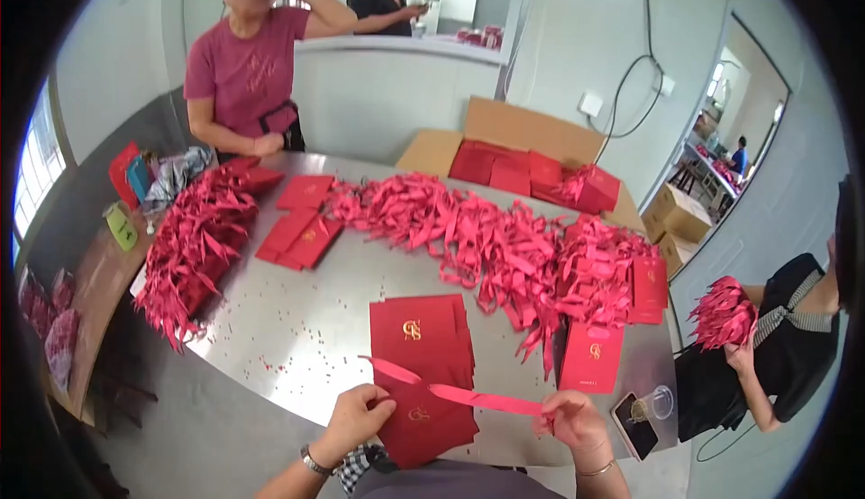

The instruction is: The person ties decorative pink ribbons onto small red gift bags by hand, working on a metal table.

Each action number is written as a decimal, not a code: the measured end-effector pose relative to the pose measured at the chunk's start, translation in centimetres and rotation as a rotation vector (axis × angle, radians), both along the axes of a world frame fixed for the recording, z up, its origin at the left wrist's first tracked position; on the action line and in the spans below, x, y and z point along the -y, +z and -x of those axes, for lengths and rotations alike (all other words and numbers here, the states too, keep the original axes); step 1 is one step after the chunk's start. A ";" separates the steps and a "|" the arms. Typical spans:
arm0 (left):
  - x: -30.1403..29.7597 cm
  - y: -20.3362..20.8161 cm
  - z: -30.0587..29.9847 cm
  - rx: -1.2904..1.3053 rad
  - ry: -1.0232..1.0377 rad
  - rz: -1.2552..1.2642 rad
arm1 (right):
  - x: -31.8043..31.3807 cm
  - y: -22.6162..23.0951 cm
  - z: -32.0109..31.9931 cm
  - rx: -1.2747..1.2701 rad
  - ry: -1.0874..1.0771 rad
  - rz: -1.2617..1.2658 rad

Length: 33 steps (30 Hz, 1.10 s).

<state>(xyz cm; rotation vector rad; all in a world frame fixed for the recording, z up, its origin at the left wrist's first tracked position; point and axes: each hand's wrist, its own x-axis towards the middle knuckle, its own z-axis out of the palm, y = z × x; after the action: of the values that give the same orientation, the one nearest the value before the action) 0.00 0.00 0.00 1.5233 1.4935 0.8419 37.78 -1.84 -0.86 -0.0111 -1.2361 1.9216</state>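
Note:
A flat red paper envelope point(431, 420) with a gold emblem lies at the table's near edge, overlapping a stack of similar envelopes point(437, 305). At its left edge my left hand point(354, 422) pinches it between thumb and fingers. Held in the closed fingers of my right hand point(578, 425) is a pink ribbon point(494, 401), drawn out nearly straight to the right. The ribbon meets the envelope near its upper part, and a loose end points up and left. Whether it passes through a slot there is too small to tell.
Heaped pink ribbons point(487, 238) on red envelopes curve across the metal table point(306, 319); another heap point(203, 247) lies left. A phone point(636, 427) and plastic cup point(662, 402) sit right. A cardboard box point(532, 125) stands behind. Two people stand beside the table; another is beyond the window.

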 end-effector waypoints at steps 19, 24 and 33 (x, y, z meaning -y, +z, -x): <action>3.6 -0.2 -0.2 0.058 -0.196 -0.126 | 2.8 4.7 8.6 0.332 -0.722 0.025; 3.2 0.4 -0.1 0.061 -0.236 -0.163 | 3.2 5.9 10.9 0.572 -0.676 -0.052; 5.1 -0.7 -0.5 0.147 -0.158 -0.107 | 3.2 5.6 12.9 0.916 -0.893 -0.628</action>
<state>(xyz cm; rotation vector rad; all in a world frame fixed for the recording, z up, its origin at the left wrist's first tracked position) 0.52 -5.11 -0.73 1.5981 1.2224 0.9305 24.93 -5.08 4.77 -1.0183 -1.9165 0.6634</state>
